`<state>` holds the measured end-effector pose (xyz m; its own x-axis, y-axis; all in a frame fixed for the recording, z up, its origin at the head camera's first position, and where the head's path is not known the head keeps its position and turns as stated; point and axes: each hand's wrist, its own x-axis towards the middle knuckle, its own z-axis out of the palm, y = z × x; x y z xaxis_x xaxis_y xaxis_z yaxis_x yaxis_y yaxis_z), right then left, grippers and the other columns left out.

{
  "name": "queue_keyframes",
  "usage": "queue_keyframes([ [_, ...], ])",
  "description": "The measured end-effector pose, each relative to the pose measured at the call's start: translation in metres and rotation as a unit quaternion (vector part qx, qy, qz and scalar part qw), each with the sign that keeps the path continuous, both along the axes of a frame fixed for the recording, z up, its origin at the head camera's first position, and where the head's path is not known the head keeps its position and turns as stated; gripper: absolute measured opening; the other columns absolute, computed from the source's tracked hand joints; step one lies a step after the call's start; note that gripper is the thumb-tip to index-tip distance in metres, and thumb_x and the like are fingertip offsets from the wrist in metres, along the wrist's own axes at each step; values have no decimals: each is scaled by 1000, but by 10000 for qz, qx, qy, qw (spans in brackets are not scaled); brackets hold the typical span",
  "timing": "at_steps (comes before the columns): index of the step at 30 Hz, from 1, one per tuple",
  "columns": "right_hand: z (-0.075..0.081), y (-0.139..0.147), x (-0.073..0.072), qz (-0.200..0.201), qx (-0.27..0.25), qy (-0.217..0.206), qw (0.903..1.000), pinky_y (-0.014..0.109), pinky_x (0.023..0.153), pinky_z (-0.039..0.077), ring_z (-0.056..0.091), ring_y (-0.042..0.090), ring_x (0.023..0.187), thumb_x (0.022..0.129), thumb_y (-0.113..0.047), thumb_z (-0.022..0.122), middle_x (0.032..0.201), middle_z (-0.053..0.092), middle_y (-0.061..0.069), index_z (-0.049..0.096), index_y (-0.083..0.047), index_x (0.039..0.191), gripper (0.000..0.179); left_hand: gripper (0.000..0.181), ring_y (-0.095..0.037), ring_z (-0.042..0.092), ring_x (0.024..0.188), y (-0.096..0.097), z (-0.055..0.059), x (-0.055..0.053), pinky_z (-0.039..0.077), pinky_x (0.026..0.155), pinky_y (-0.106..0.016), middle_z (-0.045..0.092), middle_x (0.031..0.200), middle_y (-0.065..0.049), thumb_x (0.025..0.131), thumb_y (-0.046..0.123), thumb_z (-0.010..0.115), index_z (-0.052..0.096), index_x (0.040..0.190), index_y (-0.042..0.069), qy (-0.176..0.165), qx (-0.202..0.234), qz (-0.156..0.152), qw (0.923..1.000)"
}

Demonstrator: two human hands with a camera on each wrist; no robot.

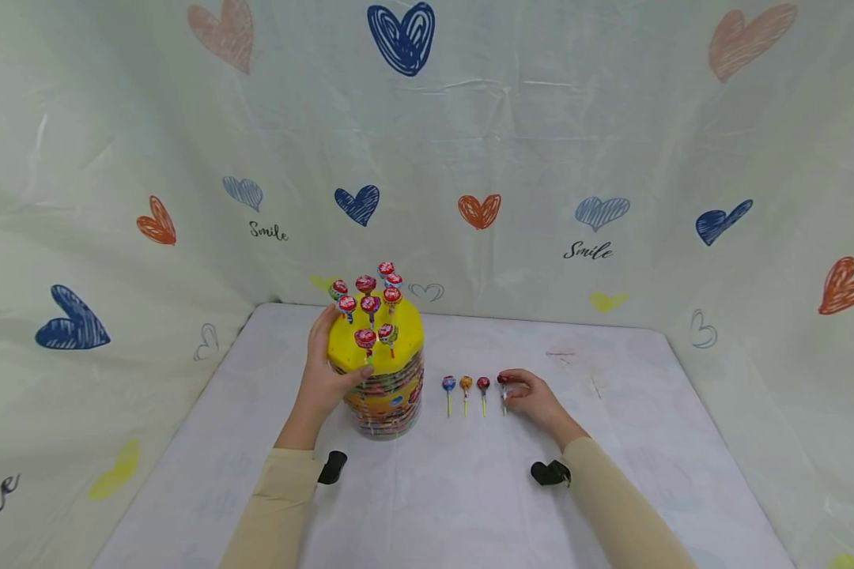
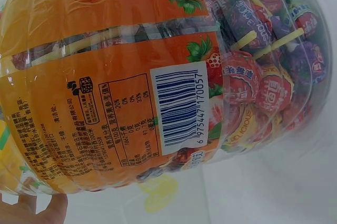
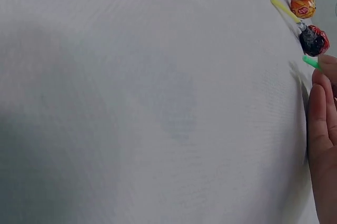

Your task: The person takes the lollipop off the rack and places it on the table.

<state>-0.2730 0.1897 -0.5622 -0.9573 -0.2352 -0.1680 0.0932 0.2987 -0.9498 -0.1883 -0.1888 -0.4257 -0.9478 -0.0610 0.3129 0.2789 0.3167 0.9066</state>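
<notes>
A clear plastic jar [image 1: 387, 407] full of wrapped lollipops stands left of centre on the table. Several lollipops [image 1: 369, 305] stick upright out of its yellow lid [image 1: 407, 336]. My left hand [image 1: 322, 383] holds the jar from its left side, thumb at the lid's front edge. The left wrist view shows the jar's orange label with a barcode [image 2: 181, 108]. On the right, my right hand [image 1: 537, 401] pinches a lollipop with a green stick [image 3: 310, 62] low at the table; its dark red head [image 1: 502, 379] shows by the fingertips.
Between jar and right hand lie a blue lollipop [image 1: 449, 383], an orange one [image 1: 466, 382] and a dark red one [image 1: 483, 383], in a row with sticks toward me. The white-covered table [image 1: 462, 498] meets a heart-printed curtain [image 1: 512, 142] at the back.
</notes>
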Motion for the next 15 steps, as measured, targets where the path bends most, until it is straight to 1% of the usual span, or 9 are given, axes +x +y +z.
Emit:
queue_keyframes([
  [3, 2, -1, -1, 19, 224, -73, 9997, 29, 70, 52, 61, 19, 84, 83, 5, 72, 131, 52, 13, 56, -9, 133, 55, 97, -27, 20, 143, -1, 0, 0, 28, 113, -51, 5, 161, 0, 83, 22, 78, 15, 156, 28, 26, -13, 14, 10000],
  [7, 3, -2, -4, 43, 487, -134, 9987, 29, 70, 51, 61, 19, 82, 82, 3, 73, 127, 54, 11, 57, -11, 132, 54, 97, -27, 20, 142, -1, 0, 0, 28, 113, -51, 5, 161, 0, 83, 22, 78, 15, 156, 28, 38, -10, 18, 10000],
  [10, 2, -3, -5, 85, 628, -101, 9979, 30, 68, 49, 59, 19, 77, 82, 2, 74, 124, 56, 11, 58, -11, 131, 53, 97, -27, 21, 142, 0, 0, 1, 29, 112, -51, 5, 160, 0, 83, 21, 78, 15, 156, 28, 38, -13, 32, 10000],
  [15, -1, -5, -7, 58, 604, -82, 9981, 30, 63, 47, 55, 18, 69, 80, 5, 73, 118, 58, 9, 60, -10, 128, 52, 97, -27, 22, 142, 0, 0, 0, 30, 111, -51, 5, 160, 0, 83, 22, 78, 15, 156, 30, 27, -73, 56, 10000],
])
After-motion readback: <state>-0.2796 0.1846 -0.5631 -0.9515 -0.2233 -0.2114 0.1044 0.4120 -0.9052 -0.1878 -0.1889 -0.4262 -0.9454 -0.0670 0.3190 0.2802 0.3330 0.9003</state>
